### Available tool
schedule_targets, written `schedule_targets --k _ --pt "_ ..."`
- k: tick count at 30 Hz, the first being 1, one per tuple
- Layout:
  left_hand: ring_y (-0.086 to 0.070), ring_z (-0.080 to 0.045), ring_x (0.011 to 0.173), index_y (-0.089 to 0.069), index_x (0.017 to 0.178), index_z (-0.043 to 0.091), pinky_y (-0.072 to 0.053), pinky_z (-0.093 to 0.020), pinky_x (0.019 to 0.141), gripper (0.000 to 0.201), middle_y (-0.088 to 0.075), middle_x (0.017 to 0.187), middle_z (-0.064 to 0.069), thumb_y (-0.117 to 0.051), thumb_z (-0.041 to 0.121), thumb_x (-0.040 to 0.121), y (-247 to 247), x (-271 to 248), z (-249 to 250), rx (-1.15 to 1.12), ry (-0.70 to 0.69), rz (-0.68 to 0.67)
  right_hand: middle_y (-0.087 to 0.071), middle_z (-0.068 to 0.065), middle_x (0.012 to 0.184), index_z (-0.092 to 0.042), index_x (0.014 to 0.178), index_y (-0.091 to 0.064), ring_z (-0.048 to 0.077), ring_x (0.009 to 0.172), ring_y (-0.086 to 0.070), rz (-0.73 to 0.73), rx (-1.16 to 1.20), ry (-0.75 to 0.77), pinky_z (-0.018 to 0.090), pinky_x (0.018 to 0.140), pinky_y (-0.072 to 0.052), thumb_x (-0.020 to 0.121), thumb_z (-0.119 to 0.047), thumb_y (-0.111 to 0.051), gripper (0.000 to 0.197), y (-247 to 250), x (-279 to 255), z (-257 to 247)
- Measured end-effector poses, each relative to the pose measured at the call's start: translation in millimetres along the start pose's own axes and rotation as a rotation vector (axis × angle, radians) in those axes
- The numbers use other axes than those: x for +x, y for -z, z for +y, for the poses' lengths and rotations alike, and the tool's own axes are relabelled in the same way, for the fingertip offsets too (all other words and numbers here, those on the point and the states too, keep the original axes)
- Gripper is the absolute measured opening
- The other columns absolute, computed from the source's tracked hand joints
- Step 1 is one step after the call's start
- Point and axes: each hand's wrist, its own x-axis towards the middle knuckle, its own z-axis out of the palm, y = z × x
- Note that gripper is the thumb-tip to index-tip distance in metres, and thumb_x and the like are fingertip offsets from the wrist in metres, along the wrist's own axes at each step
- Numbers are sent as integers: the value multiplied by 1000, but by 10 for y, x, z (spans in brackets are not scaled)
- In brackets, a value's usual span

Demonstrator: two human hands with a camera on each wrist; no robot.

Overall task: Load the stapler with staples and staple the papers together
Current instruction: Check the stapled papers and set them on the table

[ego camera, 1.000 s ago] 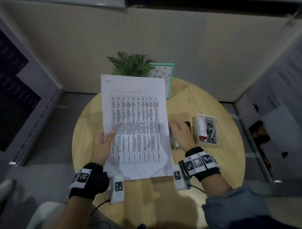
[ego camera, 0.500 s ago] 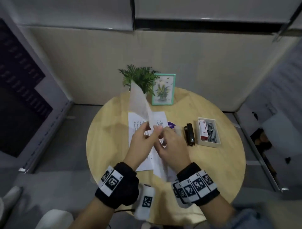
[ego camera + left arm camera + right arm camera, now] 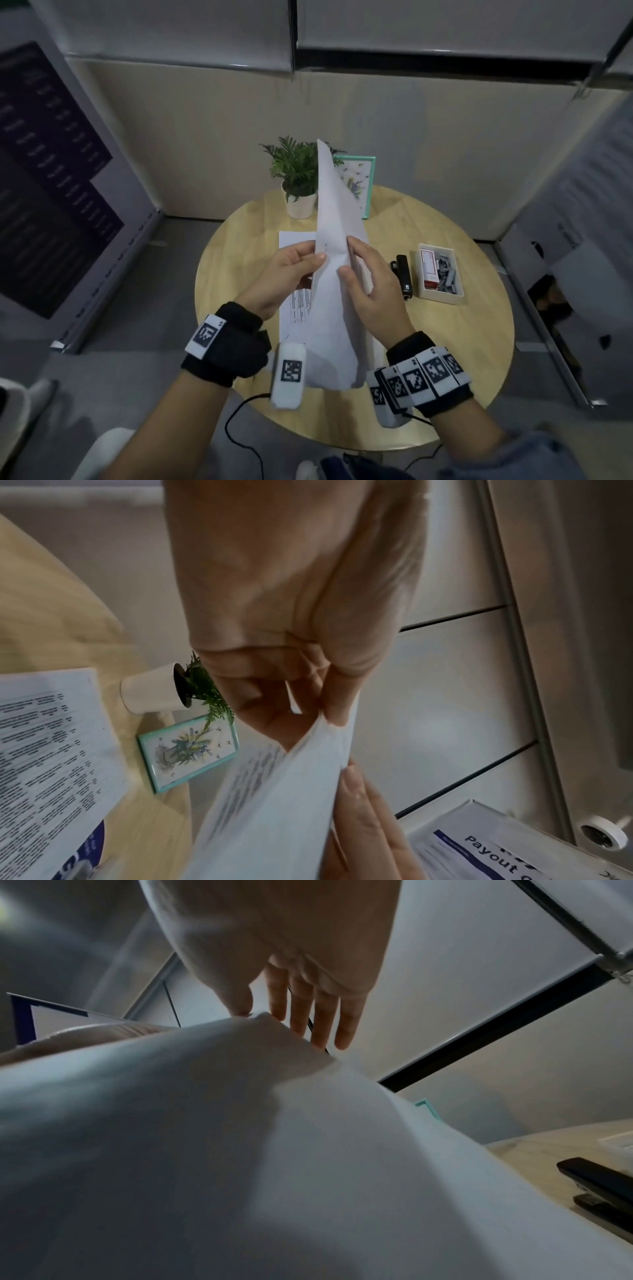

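Above the round table I hold white papers upright, edge toward me. My left hand pinches them from the left with thumb and curled fingers, which the left wrist view shows on the papers. My right hand pinches them from the right, thumb on the near face and straight fingers behind. Another printed sheet lies flat on the table under my hands. The black stapler lies shut to the right, beside a white box holding staples.
A potted plant and a teal picture frame stand at the table's far edge, behind the papers. Grey panels and posters surround the table. Cables hang from my wrists over the near edge.
One second ago my left hand alone held a sheet up flat and my right hand was down by the stapler. My right hand has since joined on the papers, now turned edge-on and raised.
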Motion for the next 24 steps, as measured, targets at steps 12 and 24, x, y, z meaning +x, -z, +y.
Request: schedule_targets --k 12,24 --pt "-68 -10 61 -68 90 3 -52 -19 56 20 -73 70 1 -57 21 92 -120 -14 -34 -32 -57 141 -55 -8 128 -17 133 -47 2 118 -50 -5 39 -46 18 102 -40 92 -24 -53 42 -59 -103 -16" --pt "-71 -9 73 -67 107 9 -54 -19 65 24 -76 81 5 -51 0 92 -60 -92 -33 46 -29 2 -60 -1 127 -16 133 -49 11 113 -57 29 56 -115 35 99 -48 93 -23 -53 41 -101 -161 60"
